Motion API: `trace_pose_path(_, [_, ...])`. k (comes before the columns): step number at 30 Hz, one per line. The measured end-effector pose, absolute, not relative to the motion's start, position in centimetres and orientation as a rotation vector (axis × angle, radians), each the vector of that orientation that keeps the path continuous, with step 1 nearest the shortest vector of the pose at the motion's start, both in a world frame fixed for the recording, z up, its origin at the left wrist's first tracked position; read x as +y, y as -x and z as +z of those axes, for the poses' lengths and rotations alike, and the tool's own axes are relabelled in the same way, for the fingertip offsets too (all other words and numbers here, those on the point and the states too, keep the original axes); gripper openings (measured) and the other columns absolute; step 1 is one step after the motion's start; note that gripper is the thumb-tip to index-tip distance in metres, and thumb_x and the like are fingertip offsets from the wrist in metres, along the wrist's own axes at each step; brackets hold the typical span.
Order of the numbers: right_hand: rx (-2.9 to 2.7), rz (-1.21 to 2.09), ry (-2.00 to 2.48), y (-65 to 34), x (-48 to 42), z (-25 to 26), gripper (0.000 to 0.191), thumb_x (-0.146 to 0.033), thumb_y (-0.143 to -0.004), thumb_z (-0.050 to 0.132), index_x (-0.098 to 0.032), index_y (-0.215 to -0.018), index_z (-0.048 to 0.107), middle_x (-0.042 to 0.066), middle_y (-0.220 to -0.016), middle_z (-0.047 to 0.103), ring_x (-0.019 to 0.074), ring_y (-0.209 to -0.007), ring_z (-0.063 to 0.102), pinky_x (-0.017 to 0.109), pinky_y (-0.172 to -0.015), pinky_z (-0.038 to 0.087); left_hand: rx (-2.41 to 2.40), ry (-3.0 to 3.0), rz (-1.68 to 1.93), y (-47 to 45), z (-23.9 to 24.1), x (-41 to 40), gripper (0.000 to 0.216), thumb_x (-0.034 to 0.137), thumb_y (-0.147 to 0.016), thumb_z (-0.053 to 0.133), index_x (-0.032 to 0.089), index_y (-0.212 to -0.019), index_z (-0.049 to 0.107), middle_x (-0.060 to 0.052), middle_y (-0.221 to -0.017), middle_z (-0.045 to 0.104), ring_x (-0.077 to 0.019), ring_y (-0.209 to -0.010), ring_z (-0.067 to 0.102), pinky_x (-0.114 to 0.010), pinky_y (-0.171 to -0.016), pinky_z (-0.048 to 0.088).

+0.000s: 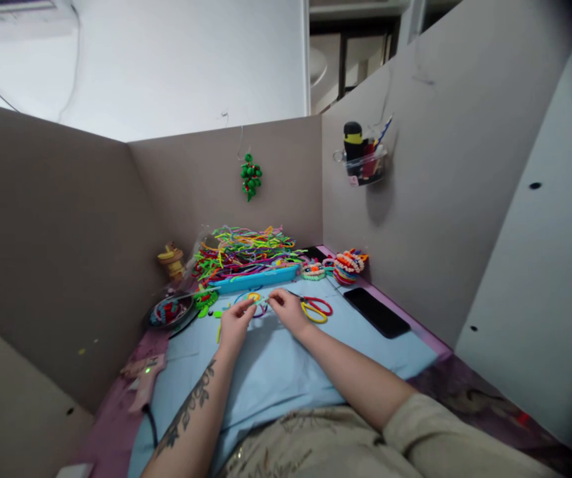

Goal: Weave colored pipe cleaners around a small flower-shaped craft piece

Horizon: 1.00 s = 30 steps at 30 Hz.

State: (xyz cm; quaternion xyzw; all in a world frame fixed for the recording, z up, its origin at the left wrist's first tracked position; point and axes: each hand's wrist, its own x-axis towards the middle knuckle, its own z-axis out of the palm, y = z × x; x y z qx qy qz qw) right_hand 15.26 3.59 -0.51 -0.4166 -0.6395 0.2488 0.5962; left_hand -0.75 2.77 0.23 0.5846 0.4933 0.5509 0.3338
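Above the blue cloth [276, 365], my left hand [237, 321] and my right hand [286, 308] are close together with fingertips pinched. Between them runs a short, pale teal fuzzy piece [260, 301] that looks like a pipe cleaner; its ends are hidden by the fingers. Scissors [318, 308] with red and yellow handles lie just right of my right hand, their blades partly covered by it. Left of my left hand sits a green fuzzy figure [206, 300], with small green and yellow pieces nearby. Yellow and purple loops show behind the fingertips.
A blue tray [256, 280] heaped with colourful pipe cleaners [246, 251] stands behind. A black phone [376, 312] and fuzzy craft figures [348, 267] lie to the right. At left are a pink glue gun [146, 378] and a bowl [169, 318]. Grey panels [191, 179] enclose the table.
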Motion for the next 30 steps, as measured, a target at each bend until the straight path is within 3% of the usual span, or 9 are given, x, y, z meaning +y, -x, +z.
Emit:
trace_pose_path(4, [-1.481, 0.784, 0.951, -14.8, 4.1, -1.0, 0.015, -0.029, -0.073, 0.055, -0.017, -0.070, 0.063, -0.001, -0.063, 0.059, 0.0135, -0.062, 0.053, 0.024, -0.061, 0.042, 1.289, -1.536, 1.436, 0.6, 0.2, 2.7, 0.046, 0.044, -0.063, 0.068, 0.011, -0.096, 0.069, 0.002, -0.052, 0.054, -0.0075, -0.044, 0.038, -0.020, -0.042, 0.030])
trace_pose_path(9, [-1.490, 0.752, 0.988, -14.7, 4.8, -1.9, 0.016, -0.032, -0.070, 0.062, -0.018, -0.063, 0.067, 0.003, -0.083, 0.061, 0.0175, -0.087, 0.055, 0.032, -0.085, 0.040, 1.273, -1.532, 1.445, 0.4, 0.4, 2.5, 0.044, 0.044, -0.063, 0.067, 0.012, -0.093, 0.070, 0.001, -0.052, 0.054, -0.0074, -0.042, 0.038, -0.021, -0.042, 0.030])
trace_pose_path(12, [-1.462, 0.879, 0.953, -14.6, 5.0, -2.3, 0.018, -0.034, -0.071, 0.062, -0.017, -0.069, 0.069, 0.007, -0.103, 0.059, 0.0195, -0.099, 0.054, 0.035, -0.092, 0.037, 1.287, -1.539, 1.473, 0.4, 0.5, 2.5, 0.042, 0.042, -0.064, 0.067, 0.012, -0.093, 0.070, 0.002, -0.052, 0.054, -0.0076, -0.043, 0.039, -0.021, -0.042, 0.031])
trace_pose_path(16, [-1.488, 1.048, 0.820, -14.0, 4.5, -2.7, 0.032, -0.033, -0.064, 0.069, -0.020, -0.093, 0.066, 0.008, -0.119, 0.051, 0.0208, -0.101, 0.054, 0.034, -0.084, 0.044, 1.333, -1.578, 1.530, 0.4, 0.6, 2.3, 0.037, 0.039, -0.067, 0.065, 0.013, -0.093, 0.070, 0.000, -0.057, 0.058, -0.0093, -0.047, 0.043, -0.022, -0.046, 0.035])
trace_pose_path(19, [-1.488, 1.047, 0.806, -13.3, 4.0, -2.9, 0.054, -0.032, -0.057, 0.075, -0.022, -0.107, 0.059, 0.007, -0.110, 0.055, 0.0208, -0.094, 0.056, 0.033, -0.078, 0.047, 1.337, -1.677, 1.540, 0.3, 0.5, 2.1, 0.032, 0.037, -0.068, 0.064, 0.015, -0.090, 0.071, 0.000, -0.059, 0.060, -0.0103, -0.049, 0.046, -0.023, -0.050, 0.039])
trace_pose_path(25, [-1.481, 0.868, 0.883, -12.8, 3.8, -2.7, 0.030, -0.042, -0.080, 0.052, -0.019, -0.099, 0.058, 0.007, -0.101, 0.057, 0.0199, -0.099, 0.052, 0.035, -0.086, 0.042, 1.318, -1.726, 1.548, 0.0, 0.6, 1.8, 0.029, 0.036, -0.069, 0.063, 0.016, -0.089, 0.071, 0.000, -0.058, 0.060, -0.0106, -0.049, 0.046, -0.023, -0.050, 0.040])
trace_pose_path(30, [-1.452, 0.686, 0.993, -13.3, 3.6, -1.9, 0.025, -0.040, -0.074, 0.057, -0.018, -0.086, 0.054, 0.004, -0.088, 0.054, 0.0175, -0.085, 0.050, 0.029, -0.072, 0.043, 1.349, -1.639, 1.564, 0.2, 0.7, 1.9, 0.033, 0.037, -0.068, 0.064, 0.015, -0.091, 0.070, -0.001, -0.059, 0.061, -0.0115, -0.049, 0.047, -0.023, -0.050, 0.040])
